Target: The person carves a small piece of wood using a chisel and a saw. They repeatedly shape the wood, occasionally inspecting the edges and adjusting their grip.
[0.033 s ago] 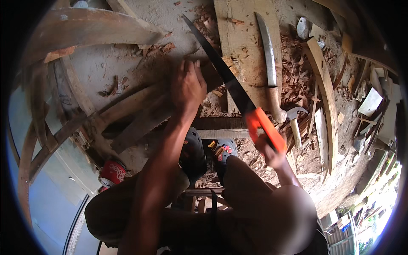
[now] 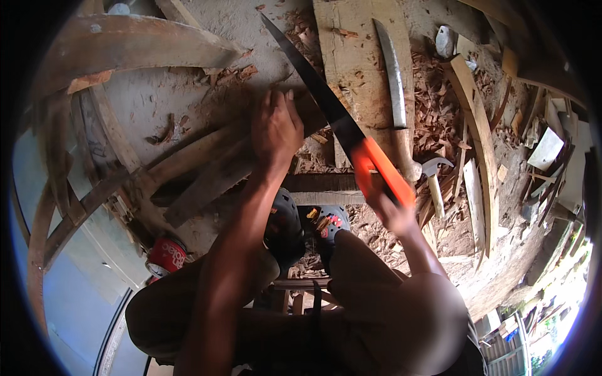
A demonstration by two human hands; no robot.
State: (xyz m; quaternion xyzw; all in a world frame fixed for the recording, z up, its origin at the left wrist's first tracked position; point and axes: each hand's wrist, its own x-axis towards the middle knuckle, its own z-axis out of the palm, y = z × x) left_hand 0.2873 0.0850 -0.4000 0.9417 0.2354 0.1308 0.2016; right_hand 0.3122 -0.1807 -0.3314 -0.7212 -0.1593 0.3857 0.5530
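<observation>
Blazing white at the near right, shadowy over the left knee; smearing across the orange saw handle and right hand, bowing toward blackened edges.

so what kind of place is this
It looks like a rough woodworking spot, perhaps a small workshop: wood shavings litter the ground, a hammer lies nearby, and the right hand grips an orange-handled saw.

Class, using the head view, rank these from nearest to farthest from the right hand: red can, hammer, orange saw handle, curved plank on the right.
1. Orange saw handle: gripped in the right hand.
2. Hammer: just right of that hand.
3. Curved plank: farther right, past the hammer.
4. Red can: off to the far left.
</observation>
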